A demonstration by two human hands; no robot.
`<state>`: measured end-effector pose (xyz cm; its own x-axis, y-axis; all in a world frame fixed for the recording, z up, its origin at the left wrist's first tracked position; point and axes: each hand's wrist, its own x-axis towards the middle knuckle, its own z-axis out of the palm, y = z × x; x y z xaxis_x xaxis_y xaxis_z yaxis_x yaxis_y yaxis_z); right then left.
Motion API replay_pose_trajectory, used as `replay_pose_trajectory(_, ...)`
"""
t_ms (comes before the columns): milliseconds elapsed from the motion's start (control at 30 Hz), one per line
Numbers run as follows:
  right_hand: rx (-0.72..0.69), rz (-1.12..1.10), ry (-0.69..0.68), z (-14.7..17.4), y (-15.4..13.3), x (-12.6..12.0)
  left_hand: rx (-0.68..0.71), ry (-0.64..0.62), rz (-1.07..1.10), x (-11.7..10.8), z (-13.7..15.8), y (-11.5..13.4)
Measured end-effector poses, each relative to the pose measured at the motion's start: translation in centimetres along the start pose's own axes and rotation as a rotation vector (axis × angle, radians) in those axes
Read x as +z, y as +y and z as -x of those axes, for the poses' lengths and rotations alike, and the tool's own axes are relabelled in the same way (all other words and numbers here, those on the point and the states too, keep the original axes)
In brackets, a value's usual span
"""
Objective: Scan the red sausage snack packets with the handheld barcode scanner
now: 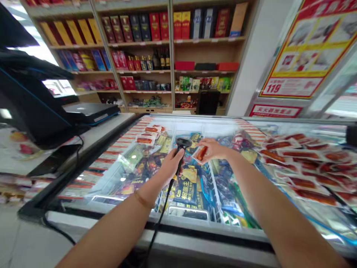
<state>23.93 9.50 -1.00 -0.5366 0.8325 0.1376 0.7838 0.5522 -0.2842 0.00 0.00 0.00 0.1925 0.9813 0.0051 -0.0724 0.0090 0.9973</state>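
left hand (173, 163) curled round barcode scanner (183, 142), right hand (214, 149) pinching packaged sausage (202, 153), pack jutting left of fingers, right of scanner

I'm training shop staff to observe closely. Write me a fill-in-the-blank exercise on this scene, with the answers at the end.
The left hand grips a black, corded barcode ____.
Inside the packet held by the right hand is a reddish ____.
The larger pile of packets lies toward the picture's ____ side.
The red-and-yellow poster shows the three-digit number ____.
Missing words: scanner; sausage; right; 119.
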Motion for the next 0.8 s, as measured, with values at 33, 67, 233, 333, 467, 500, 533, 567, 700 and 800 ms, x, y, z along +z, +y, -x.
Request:
replay_pose_trajectory(33, -0.002, -0.022, -0.004, 0.0, -0.1, -0.1, -0.008, 0.0, 0.004, 0.0, 0.0, 0.1)
replay_pose_trajectory(67, -0.004, -0.043, 0.001, 0.1, -0.3, -0.2, -0.016, 0.001, 0.008, -0.1, 0.0, 0.1)
replay_pose_trajectory(233, 0.004, -0.129, 0.174, -0.3, -1.2, -0.2, -0.029, 0.022, 0.028, -0.1, 0.2, 0.4)
replay_pose_trajectory(333, 0.053, -0.158, 0.368, -0.8, -1.5, 0.2, -0.018, 0.048, 0.037, 0.0, 0.3, 0.6)
replay_pose_trajectory(467, 0.166, -0.33, 0.352, -1.1, -1.4, 0.9, -0.012, 0.068, 0.042, 0.0, 0.4, 0.6)
replay_pose_trajectory(500, 0.192, -0.374, 0.326, -1.1, -1.4, 0.9, -0.009, 0.072, 0.051, 0.0, 0.3, 0.7)
replay_pose_trajectory(533, 0.22, -0.404, 0.321, -1.0, -1.4, 1.0, -0.002, 0.075, 0.063, 0.0, 0.3, 0.7)
replay_pose_trajectory(567, 0.253, -0.415, 0.345, -1.0, -1.4, 0.9, 0.009, 0.074, 0.076, -0.1, 0.3, 0.7)
replay_pose_trajectory(700, 0.395, -0.294, 0.541, -0.8, -1.4, 0.5, 0.054, 0.034, 0.076, -0.3, 0.2, 0.6)
replay_pose_trajectory(800, 0.428, -0.162, 0.622, -0.7, -1.4, 0.2, 0.062, -0.036, 0.04, -0.5, 0.2, 0.5)
